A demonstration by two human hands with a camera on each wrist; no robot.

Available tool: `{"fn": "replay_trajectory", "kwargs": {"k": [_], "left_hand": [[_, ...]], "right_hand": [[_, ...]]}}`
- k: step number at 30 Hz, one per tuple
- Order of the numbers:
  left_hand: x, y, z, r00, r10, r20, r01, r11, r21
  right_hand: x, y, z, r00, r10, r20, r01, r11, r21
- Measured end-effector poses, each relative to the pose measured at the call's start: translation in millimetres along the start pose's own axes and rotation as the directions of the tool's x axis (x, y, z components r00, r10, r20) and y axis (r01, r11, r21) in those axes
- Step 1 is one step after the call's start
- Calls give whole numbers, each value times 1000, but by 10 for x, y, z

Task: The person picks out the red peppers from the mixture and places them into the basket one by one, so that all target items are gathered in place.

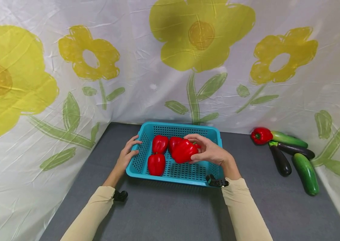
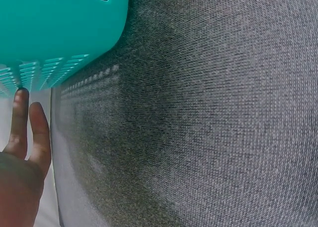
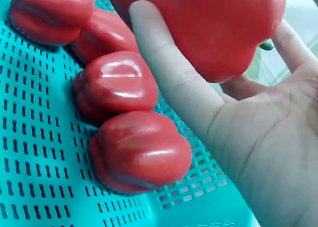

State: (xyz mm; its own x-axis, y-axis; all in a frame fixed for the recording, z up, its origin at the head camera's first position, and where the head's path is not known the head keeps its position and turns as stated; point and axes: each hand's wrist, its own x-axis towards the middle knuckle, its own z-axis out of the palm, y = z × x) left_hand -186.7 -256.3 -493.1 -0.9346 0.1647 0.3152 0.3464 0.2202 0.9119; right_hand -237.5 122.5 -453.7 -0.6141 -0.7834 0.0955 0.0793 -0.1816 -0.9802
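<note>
A blue-green slotted plastic basket [image 1: 170, 180] stands on the table, with several red bell peppers inside, among them a front-left one [image 1: 156, 164] and one behind it [image 1: 160, 144]. My right hand [image 1: 210, 152] holds another red bell pepper [image 1: 184, 151] over the basket, thumb on one side and fingers on the other. Close under this pepper in the right wrist view lie more peppers [image 3: 141, 150], one partly hidden behind a finger. My left hand [image 1: 125, 155] touches the basket's left end. Two of its straight fingers [image 2: 20, 113] reach the slotted outer wall in the left wrist view.
At the right of the dark grey table [image 1: 170, 214] lie a red bell pepper [image 1: 261, 136], two eggplants [image 1: 280, 160], a light green zucchini [image 1: 290, 139] and a dark green cucumber [image 1: 306, 174]. A flower-printed white cloth [image 1: 139, 83] hangs behind and along both sides.
</note>
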Motion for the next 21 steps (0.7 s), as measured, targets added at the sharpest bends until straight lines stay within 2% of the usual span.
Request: {"fn": "replay_trajectory", "kwargs": {"k": [6, 11, 15, 21], "left_hand": [[-1, -2, 7, 1000, 6, -1, -6, 1000, -2], [-6, 3, 5, 1000, -18, -1, 18, 1000, -6], [-3, -5, 2, 999, -32, -5, 32, 999, -7], [-2, -7, 7, 1000, -21, -11, 20, 1000, -8]], "right_hand": [[0, -14, 17, 997, 29, -65, -34, 996, -81], [0, -32, 19, 990, 50, -133, -68, 988, -139], [-7, -47, 14, 981, 62, -183, -91, 984, -153], [0, -32, -11, 968, 94, -231, -139, 972, -187]]}}
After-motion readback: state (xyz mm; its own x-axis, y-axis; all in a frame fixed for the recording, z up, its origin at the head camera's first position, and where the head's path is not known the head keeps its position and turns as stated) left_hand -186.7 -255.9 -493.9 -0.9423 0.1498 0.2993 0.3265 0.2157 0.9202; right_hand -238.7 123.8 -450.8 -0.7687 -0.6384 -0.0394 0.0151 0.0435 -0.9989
